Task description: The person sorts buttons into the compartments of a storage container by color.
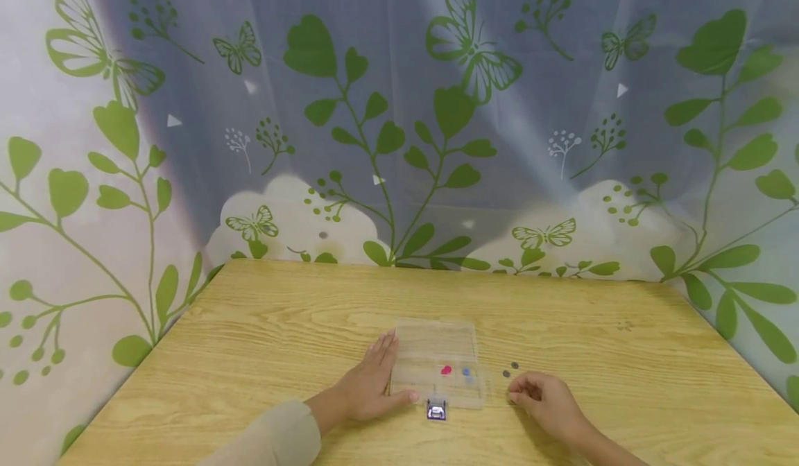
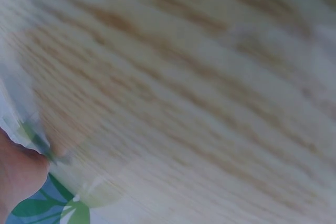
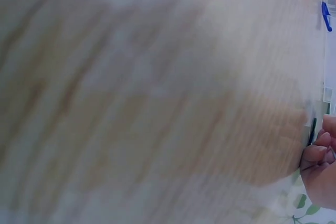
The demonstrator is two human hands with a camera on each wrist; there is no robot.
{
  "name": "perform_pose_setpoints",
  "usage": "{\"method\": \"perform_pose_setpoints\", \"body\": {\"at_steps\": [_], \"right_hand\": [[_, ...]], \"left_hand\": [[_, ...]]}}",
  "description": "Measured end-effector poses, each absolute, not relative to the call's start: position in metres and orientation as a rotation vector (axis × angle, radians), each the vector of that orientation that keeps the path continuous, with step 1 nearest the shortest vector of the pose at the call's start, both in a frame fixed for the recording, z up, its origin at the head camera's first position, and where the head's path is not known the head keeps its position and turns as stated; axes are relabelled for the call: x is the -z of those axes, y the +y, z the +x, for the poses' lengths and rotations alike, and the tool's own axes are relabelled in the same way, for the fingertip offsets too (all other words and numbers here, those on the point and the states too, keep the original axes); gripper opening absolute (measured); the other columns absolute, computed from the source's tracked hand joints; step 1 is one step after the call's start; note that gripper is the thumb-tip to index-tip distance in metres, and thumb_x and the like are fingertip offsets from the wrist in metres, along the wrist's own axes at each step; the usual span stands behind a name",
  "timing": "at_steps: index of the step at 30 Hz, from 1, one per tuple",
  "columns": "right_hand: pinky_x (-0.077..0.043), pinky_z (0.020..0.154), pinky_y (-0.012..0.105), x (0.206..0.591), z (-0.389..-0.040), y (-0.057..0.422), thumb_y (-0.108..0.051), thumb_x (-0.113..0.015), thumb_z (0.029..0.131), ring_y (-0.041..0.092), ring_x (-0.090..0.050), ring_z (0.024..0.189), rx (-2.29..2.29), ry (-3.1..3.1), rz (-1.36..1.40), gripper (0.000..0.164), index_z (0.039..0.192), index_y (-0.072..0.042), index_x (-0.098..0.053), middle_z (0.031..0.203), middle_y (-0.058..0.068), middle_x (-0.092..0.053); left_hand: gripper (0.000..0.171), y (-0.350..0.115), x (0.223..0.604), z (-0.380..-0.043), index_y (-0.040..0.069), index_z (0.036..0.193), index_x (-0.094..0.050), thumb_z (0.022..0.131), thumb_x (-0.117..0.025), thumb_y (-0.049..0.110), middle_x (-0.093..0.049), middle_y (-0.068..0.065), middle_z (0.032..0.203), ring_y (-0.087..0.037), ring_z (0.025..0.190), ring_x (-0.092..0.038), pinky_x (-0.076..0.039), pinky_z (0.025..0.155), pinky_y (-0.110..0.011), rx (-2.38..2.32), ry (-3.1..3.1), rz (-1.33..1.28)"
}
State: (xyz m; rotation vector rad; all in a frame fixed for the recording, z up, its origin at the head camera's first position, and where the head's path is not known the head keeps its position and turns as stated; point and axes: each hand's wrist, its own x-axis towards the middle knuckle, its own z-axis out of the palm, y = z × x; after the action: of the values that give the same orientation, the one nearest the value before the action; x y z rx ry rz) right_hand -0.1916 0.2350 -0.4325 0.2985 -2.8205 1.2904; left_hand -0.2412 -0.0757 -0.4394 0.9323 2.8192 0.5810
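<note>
A clear plastic box [image 1: 437,385] lies on the wooden table with its lid [image 1: 435,338] folded back. Pink pieces [image 1: 446,370] and small blue pieces [image 1: 466,372] sit inside it. Along the box's left side rests my left hand [image 1: 370,386], fingers straight and thumb at the front edge. Right of the box, my right hand [image 1: 544,398] has thumb and forefinger together, pinching a small dark disc mostly hidden by the fingertips. Two other dark discs [image 1: 506,374] lie just beyond them. The right wrist view catches the curled fingers [image 3: 315,153] at its edge.
A small purple piece with a shiny face [image 1: 436,410] is at the box's front edge. The wooden table [image 1: 299,313] reaches back to a curtain [image 1: 399,140] printed with leaves and butterflies.
</note>
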Motion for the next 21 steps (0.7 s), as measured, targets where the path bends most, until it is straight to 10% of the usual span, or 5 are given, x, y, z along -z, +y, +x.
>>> {"method": "perform_pose_setpoints", "body": {"at_steps": [21], "right_hand": [[-0.04,0.052,0.015,0.4349,-0.1913,0.2331,-0.002,-0.067,0.08,-0.002,-0.039,0.061,-1.122,-2.864,0.333,0.005,0.082,-0.005,-0.063,0.07,-0.002,-0.051]], "left_hand": [[0.092,-0.0756,0.4403,-0.241,-0.007,0.146,-0.01,0.09,-0.042,0.059,-0.007,-0.023,0.154,-0.034,0.144,-0.008,-0.014,0.118,-0.045,-0.589,2.82,0.921]]}}
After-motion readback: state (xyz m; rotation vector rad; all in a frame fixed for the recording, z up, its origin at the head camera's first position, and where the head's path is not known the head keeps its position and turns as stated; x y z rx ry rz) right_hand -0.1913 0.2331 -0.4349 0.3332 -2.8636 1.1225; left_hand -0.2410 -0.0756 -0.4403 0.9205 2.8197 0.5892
